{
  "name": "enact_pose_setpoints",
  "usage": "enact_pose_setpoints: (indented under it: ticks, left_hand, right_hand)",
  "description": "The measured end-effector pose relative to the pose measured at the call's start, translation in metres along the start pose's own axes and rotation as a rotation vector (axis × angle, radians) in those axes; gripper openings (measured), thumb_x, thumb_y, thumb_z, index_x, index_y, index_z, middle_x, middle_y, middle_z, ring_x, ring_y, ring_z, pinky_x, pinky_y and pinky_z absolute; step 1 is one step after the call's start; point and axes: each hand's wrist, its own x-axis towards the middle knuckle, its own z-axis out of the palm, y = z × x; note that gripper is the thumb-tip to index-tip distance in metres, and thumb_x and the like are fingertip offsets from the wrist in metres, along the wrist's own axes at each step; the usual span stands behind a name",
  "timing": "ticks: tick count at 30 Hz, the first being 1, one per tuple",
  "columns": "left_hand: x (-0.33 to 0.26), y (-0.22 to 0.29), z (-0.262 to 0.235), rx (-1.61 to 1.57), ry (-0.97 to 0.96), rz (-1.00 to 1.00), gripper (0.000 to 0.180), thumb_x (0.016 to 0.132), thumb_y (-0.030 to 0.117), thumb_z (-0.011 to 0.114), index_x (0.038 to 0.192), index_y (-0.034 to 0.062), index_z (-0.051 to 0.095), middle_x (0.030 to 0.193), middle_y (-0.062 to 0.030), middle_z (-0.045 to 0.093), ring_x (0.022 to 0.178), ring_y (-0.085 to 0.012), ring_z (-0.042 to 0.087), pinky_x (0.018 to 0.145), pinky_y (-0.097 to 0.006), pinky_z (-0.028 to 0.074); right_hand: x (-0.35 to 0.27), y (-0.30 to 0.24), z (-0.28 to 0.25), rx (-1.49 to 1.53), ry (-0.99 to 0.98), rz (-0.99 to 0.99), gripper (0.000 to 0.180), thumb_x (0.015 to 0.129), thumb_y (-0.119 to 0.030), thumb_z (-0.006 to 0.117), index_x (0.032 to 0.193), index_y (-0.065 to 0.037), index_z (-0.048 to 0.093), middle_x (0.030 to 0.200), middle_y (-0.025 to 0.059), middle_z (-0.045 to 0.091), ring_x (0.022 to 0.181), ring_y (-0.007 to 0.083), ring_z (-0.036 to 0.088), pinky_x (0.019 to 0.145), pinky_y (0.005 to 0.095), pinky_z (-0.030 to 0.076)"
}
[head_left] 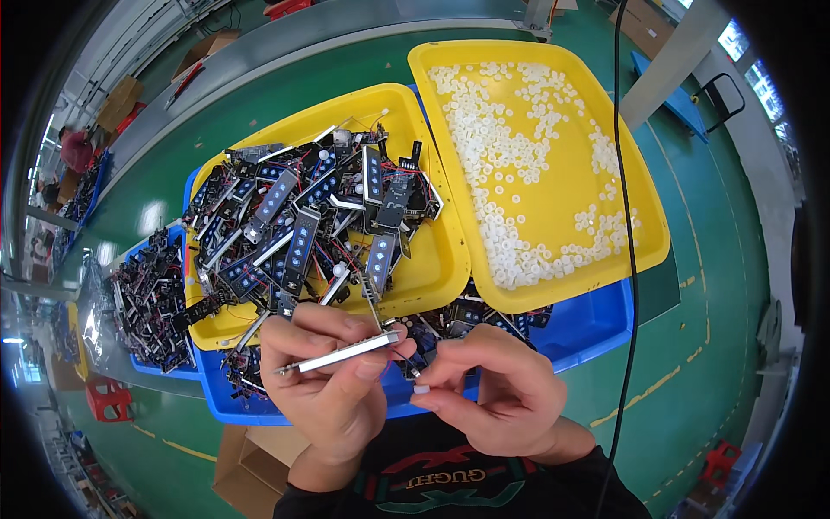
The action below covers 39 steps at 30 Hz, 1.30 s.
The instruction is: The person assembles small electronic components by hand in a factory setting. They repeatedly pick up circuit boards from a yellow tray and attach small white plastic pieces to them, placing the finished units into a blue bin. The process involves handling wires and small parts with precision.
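My left hand is closed on a small circuit board with a white strip along its edge, held tilted between thumb and fingers. A thin wire runs from the board toward my right hand. The right fingertips pinch together at a small white plastic piece, close to the wire's end. Whether the piece is fitted on the wire I cannot tell. Just beyond the hands, many similar boards with wires lie heaped in a yellow tray.
A second yellow tray at the right holds many small white rings. Both trays rest on blue bins filled with more boards. A black cable hangs down at the right. An open cardboard box stands below at the left.
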Motion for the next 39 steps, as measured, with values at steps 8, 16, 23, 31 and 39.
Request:
enact_pose_setpoints:
  ticks: [8, 16, 23, 31, 39]
  left_hand:
    - [-0.01, -0.004, -0.003, 0.298, 0.006, 0.13, 0.049, 0.076, 0.012, 0.083, 0.095, 0.0095, 0.037, 0.092, -0.007, 0.048, 0.077, -0.0246, 0.069, 0.071, -0.038, 0.063]
    - [-0.01, -0.004, -0.008, 0.144, -0.09, 0.151, 0.042, 0.075, -0.005, 0.078, 0.098, 0.0075, 0.044, 0.092, -0.014, 0.057, 0.079, -0.0241, 0.066, 0.075, -0.04, 0.059]
    - [-0.009, -0.005, -0.011, 0.253, -0.177, 0.234, 0.041, 0.076, -0.006, 0.077, 0.098, 0.0075, 0.045, 0.092, -0.0147, 0.058, 0.079, -0.0265, 0.067, 0.072, -0.038, 0.06]
    - [-0.014, -0.003, -0.004, 0.333, -0.147, 0.215, 0.045, 0.074, 0.005, 0.082, 0.093, 0.0104, 0.04, 0.085, -0.0074, 0.05, 0.072, -0.0176, 0.061, 0.065, -0.036, 0.063]
    - [-0.003, -0.001, -0.011, 0.186, -0.301, 0.111, 0.036, 0.074, -0.009, 0.077, 0.093, 0.0025, 0.049, 0.089, -0.0189, 0.062, 0.075, -0.027, 0.069, 0.067, -0.038, 0.06]
  right_hand:
    - [0.007, 0.0, 0.0, -0.154, -0.005, -0.122, 0.039, 0.073, 0.005, 0.079, 0.11, 0.004, 0.067, 0.087, 0.0099, 0.068, 0.064, 0.0129, 0.058, 0.054, 0.0228, 0.047]
    - [0.008, 0.006, -0.004, -0.254, -0.006, -0.166, 0.031, 0.075, 0.005, 0.078, 0.105, 0.003, 0.069, 0.09, 0.013, 0.066, 0.072, 0.0183, 0.063, 0.06, 0.0261, 0.05]
    - [0.007, 0.001, -0.006, -0.151, -0.026, -0.099, 0.028, 0.076, 0.003, 0.078, 0.102, 0.003, 0.07, 0.09, 0.0131, 0.066, 0.073, 0.0187, 0.064, 0.061, 0.0262, 0.051]
    - [0.006, 0.003, -0.008, -0.039, -0.026, -0.081, 0.021, 0.077, 0.005, 0.075, 0.097, 0.003, 0.069, 0.089, 0.0129, 0.067, 0.069, 0.0138, 0.062, 0.056, 0.0231, 0.048]
    - [0.01, 0.003, -0.021, 0.044, -0.144, -0.098, 0.019, 0.076, 0.004, 0.077, 0.093, 0.003, 0.069, 0.082, 0.0131, 0.068, 0.068, 0.0175, 0.064, 0.055, 0.0261, 0.048]
